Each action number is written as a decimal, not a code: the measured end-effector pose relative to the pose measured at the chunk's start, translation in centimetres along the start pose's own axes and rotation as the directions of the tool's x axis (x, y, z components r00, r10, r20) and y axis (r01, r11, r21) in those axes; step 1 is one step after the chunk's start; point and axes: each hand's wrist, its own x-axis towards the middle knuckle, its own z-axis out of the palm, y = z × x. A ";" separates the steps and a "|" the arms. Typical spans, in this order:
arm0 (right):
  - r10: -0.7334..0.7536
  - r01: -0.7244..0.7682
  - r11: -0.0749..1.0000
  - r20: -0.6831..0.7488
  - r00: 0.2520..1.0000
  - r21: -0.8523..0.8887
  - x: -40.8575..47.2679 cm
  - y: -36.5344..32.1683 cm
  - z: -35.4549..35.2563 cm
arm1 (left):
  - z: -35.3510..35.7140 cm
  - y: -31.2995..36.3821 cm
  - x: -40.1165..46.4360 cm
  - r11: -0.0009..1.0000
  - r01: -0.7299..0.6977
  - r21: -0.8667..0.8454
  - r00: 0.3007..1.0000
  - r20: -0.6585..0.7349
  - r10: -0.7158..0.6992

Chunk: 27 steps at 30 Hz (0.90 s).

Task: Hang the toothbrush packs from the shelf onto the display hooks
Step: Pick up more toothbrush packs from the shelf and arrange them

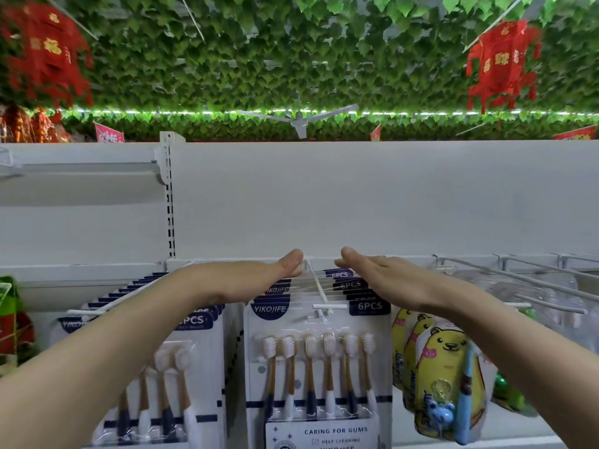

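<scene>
Several white six-piece toothbrush packs (317, 367) hang in a row on the middle display hook (319, 291). Both my arms reach over them. My left hand (275, 270) lies flat with straight fingers on the tops of the rear packs, left of the hook rod. On the rod's other side, my right hand (376, 270) rests flat on those pack tops in the same way. Neither hand grips a pack. A second row of the same packs (181, 361) hangs on the hook to the left, partly behind my left forearm.
Yellow bear-shaped children's toothbrush packs (447, 377) hang to the right. Further right, wire hooks (518, 277) carry clear packs. A white back panel (356, 202) rises behind the hooks. An upper shelf (81, 170) sits at the left. Green and red goods (13, 325) stand at far left.
</scene>
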 end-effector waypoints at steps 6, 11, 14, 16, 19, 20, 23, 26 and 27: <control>-0.018 0.018 1.000 0.004 1.000 0.003 -0.7 -0.5 0.2 | 0.3 0.1 -0.7 1.000 0.002 0.016 1.000 0.021 -0.003; -0.018 0.020 0.999 0.048 0.999 -0.032 -1.8 -0.8 0.7 | 0.8 0.1 -1.0 0.998 0.023 0.056 0.998 0.060 -0.027; -0.007 0.010 0.999 0.047 0.999 -0.052 -2.0 -1.0 0.9 | 0.9 0.3 -0.9 0.999 0.036 0.039 0.997 0.061 -0.039; -0.015 0.018 0.997 0.052 0.999 -0.069 -2.1 -1.2 0.9 | 1.0 0.3 -0.9 0.999 0.038 0.035 0.998 0.048 -0.040; -0.023 0.028 0.996 0.055 0.998 -0.083 -2.3 -1.3 0.9 | 1.0 0.3 -0.8 0.999 0.036 0.035 0.999 0.037 -0.037; -0.020 0.025 0.996 0.055 0.998 -0.081 -2.3 -1.3 0.9 | 1.0 0.3 -0.8 0.999 0.033 0.041 0.999 0.036 -0.034; -0.017 0.022 0.996 0.056 0.998 -0.086 -2.3 -1.4 1.0 | 0.9 0.3 -0.7 0.997 0.039 0.067 0.999 0.022 -0.040; -0.004 0.011 0.995 0.065 0.998 -0.094 -1.9 -1.3 1.2 | 1.2 0.9 -0.6 0.996 0.052 0.066 0.999 0.015 -0.053; 0.001 0.006 0.995 0.069 0.998 -0.095 -1.7 -1.3 1.3 | 1.3 1.1 -0.6 0.997 0.054 0.056 0.998 0.015 -0.054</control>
